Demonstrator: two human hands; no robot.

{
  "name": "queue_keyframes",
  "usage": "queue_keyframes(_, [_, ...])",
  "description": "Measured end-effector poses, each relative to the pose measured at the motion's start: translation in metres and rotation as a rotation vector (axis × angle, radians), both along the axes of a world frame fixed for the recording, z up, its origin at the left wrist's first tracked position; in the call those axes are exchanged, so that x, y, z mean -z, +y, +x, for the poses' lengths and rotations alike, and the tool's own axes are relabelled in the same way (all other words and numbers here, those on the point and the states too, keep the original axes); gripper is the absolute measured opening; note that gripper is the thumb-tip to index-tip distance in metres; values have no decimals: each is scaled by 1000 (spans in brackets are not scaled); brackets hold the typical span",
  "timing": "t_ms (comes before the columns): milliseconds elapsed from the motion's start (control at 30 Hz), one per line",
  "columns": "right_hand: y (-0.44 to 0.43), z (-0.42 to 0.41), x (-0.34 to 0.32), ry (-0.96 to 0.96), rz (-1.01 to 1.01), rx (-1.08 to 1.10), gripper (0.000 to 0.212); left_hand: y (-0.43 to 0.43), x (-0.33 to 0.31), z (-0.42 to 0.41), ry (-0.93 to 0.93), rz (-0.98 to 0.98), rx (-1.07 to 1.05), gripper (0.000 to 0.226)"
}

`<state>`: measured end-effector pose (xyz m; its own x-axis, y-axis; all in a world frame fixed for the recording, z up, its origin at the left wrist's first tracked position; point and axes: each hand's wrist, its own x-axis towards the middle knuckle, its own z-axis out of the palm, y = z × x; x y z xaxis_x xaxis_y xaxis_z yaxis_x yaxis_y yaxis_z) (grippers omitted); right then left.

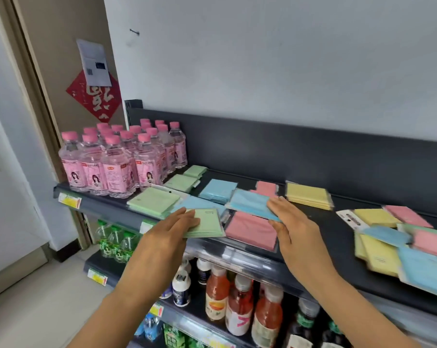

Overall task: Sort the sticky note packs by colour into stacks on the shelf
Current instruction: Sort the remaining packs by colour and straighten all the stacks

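Left fingers (187, 217) lay nearly straight across the top of a pale green sticky note pack (208, 223), thumb hidden beneath. The left hand (172, 228) held this pack at the front lip of the dark grey metal shelf (337, 247), partly overhanging it.

Right fingers (277, 204) lay on top of a light blue sticky note pack (252, 203) with the thumb under its near edge. The right hand (291, 223) pinched it just above a pink sticky note pack (250, 229) lying flat on the shelf.

Around the hands, sorted groups:
- three green stacks (153, 202) in a row running back to the left
- a blue stack (218, 190) behind the green pack, and one more blue pack (197, 203) lying partly under it
- a pink pack (266, 188) behind the held blue one
- a yellow stack (309, 195) to its right, clear of the hand

Far right of the shelf: a loose mixed pile of yellow, pink and blue packs (400, 242), overlapping, blurred at the edge.

Far left: clear water bottles with pink caps (117, 159), standing upright in a cluster. Shelf below held drink bottles with orange-red contents (237, 297).
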<state>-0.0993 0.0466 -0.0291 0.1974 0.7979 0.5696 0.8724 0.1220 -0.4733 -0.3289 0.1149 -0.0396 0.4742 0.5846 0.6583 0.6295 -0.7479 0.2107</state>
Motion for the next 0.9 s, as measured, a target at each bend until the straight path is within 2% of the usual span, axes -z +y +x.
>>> queue_keyframes(233, [44, -43, 6, 16, -10, -37, 41, 45, 6, -39, -78, 23, -61, 50])
queue_keyframes(500, [97, -39, 3, -35, -46, -43, 39, 88, 2, -35, -115, 4, -86, 47])
queue_keyframes(700, [117, -39, 6, -102, -61, -19, 40, 123, -12, -22, -269, 21, -138, 45])
queue_keyframes(833, [121, -43, 9, -278, -136, -70, 41, 144, -19, -18, -349, 31, -148, 41])
queue_keyframes(900, [122, -50, 9, -405, -195, -27, 47, 156, -19, -15, -342, 32, -112, 41])
